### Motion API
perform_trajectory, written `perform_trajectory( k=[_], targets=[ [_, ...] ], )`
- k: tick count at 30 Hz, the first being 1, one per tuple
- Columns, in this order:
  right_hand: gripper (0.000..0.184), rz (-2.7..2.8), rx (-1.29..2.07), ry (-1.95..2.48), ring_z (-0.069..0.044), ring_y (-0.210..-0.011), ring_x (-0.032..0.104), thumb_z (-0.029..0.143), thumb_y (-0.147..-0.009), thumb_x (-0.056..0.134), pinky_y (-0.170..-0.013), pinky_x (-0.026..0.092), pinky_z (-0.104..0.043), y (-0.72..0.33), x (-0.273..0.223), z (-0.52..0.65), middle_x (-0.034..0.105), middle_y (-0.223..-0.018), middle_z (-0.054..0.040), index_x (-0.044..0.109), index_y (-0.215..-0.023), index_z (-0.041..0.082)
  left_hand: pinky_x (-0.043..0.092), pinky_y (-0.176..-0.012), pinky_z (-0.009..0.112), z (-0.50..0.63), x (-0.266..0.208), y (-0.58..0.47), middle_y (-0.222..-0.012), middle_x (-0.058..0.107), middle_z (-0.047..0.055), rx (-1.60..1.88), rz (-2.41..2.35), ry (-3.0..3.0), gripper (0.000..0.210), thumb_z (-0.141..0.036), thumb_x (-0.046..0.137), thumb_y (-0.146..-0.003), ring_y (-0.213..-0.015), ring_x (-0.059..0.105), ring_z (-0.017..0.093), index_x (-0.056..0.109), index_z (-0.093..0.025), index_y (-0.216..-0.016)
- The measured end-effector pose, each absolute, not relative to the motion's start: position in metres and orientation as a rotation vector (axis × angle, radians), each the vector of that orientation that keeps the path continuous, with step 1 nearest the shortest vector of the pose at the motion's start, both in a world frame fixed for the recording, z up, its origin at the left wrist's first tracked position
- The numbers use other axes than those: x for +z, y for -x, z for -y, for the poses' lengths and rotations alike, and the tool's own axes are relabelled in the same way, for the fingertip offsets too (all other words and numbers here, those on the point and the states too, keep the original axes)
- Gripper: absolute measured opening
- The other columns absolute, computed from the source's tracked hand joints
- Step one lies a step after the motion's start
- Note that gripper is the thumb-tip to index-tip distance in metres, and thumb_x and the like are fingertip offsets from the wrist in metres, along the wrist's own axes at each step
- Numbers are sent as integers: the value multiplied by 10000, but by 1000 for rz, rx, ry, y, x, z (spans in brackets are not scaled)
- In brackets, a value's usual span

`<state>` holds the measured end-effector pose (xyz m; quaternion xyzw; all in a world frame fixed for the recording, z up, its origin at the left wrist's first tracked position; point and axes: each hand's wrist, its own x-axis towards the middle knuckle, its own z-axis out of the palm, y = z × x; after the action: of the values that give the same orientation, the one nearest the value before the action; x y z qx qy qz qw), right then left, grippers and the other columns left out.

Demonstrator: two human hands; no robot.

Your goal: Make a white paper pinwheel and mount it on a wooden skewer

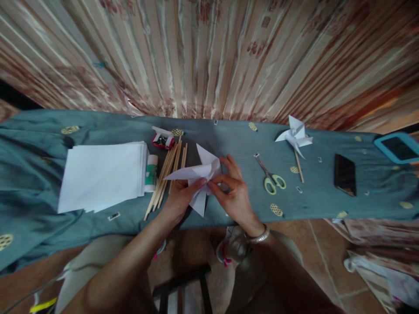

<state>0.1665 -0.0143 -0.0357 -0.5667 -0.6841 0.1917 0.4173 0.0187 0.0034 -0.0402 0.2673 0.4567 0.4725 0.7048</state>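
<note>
A white paper pinwheel [198, 172], its blades folded inward, is held just above the cloth in front of me. My left hand [181, 194] is closed on it from below left, the thumb pressed near its centre. From the right, my right hand [234, 187] pinches the paper close to the centre with thumb and index finger; its other fingers are bent beside the right blade. Whether a pin sits at the centre is too small to tell. Left of the pinwheel lie several wooden sticks [165, 174], partly behind the paper and my left hand.
Farther left are a glue stick [151, 173], a stack of white paper [101, 174] and a small red box [163, 138] of metal pieces. To the right lie scissors [271, 179], a pinwheel on a stick [295, 137], a phone [345, 174] and a blue-framed device [397, 147].
</note>
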Motion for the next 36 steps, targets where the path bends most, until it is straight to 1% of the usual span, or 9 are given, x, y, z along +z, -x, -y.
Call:
perform_trajectory(
  k=[5, 10, 15, 18, 24, 29, 31, 34, 36],
  targets=[
    [114, 1717, 486, 1421, -266, -1446, 330, 200, -839, 653, -1172, 319, -498, -166, -35, 15, 546, -1414, -66, 676, -728, 214, 444, -600, 242, -3, -40, -19, -710, 719, 28, 1048, -1027, -580, 333, -329, 889, -538, -607, 589, 115, 742, -120, -751],
    [125, 1706, 499, 1424, -271, -1451, 321, 213, -845, 643, -1170, 314, -509, -165, -33, 16, 545, -1421, -55, 668, -722, 219, 449, -597, 247, -4, -38, -21, -762, 730, 34, 1076, -1040, -571, 356, -332, 894, -507, -611, 587, 118, 736, -129, -754],
    [127, 1720, 492, 1426, -273, -1453, 315, 215, -850, 638, -1173, 312, -514, -163, -33, 17, 540, -1421, -66, 671, -728, 216, 457, -606, 247, -4, -36, -22, -675, 709, 13, 1083, -1053, -590, 326, -351, 889, -505, -596, 582, 117, 723, -136, -686],
    [120, 1728, 486, 1417, -278, -1453, 313, 222, -857, 634, -1166, 321, -526, -162, -33, 17, 533, -1426, -72, 673, -743, 216, 470, -616, 255, -4, -36, -21, -668, 713, 15, 1085, -1058, -576, 320, -354, 888, -498, -598, 595, 126, 725, -144, -676],
    [115, 1715, 464, 1403, -277, -1442, 338, 258, -851, 657, -1166, 328, -500, -164, -30, 17, 555, -1405, -66, 686, -746, 222, 487, -655, 255, -5, -37, -17, -732, 735, 19, 1100, -1047, -578, 271, -317, 860, -556, -637, 623, 131, 738, -154, -734],
    [137, 1613, 449, 1418, -283, -1408, 391, 263, -869, 628, -1158, 311, -562, -176, -24, 13, 598, -1348, -66, 680, -749, 222, 512, -713, 289, -7, -37, -15, -724, 739, 31, 1102, -1042, -558, 264, -290, 855, -564, -685, 660, 165, 746, -146, -757],
    [102, 1625, 410, 1410, -283, -1423, 367, 251, -883, 604, -1166, 290, -578, -180, -21, 13, 559, -1395, -53, 698, -847, 236, 516, -737, 305, -7, -37, -14, -744, 743, 37, 1096, -1059, -603, 252, -291, 842, -579, -710, 667, 178, 748, -146, -762],
    [200, 1801, 376, 1385, -292, -1484, 238, 235, -912, 556, -1183, 241, -597, -183, -17, 15, 414, -1527, -23, 692, -1055, 269, 515, -764, 309, -6, -37, -14, -780, 750, 33, 1075, -1082, -757, 213, -280, 809, -626, -742, 667, 183, 758, -159, -794],
    [214, 1936, 376, 1378, -308, -1502, 172, 228, -923, 540, -1184, 226, -606, -184, -14, 17, 341, -1573, -16, 691, -1070, 261, 515, -762, 306, -5, -36, -14, -779, 750, 24, 1065, -1086, -843, 184, -268, 794, -640, -744, 661, 182, 764, -174, -796]
  ],
)
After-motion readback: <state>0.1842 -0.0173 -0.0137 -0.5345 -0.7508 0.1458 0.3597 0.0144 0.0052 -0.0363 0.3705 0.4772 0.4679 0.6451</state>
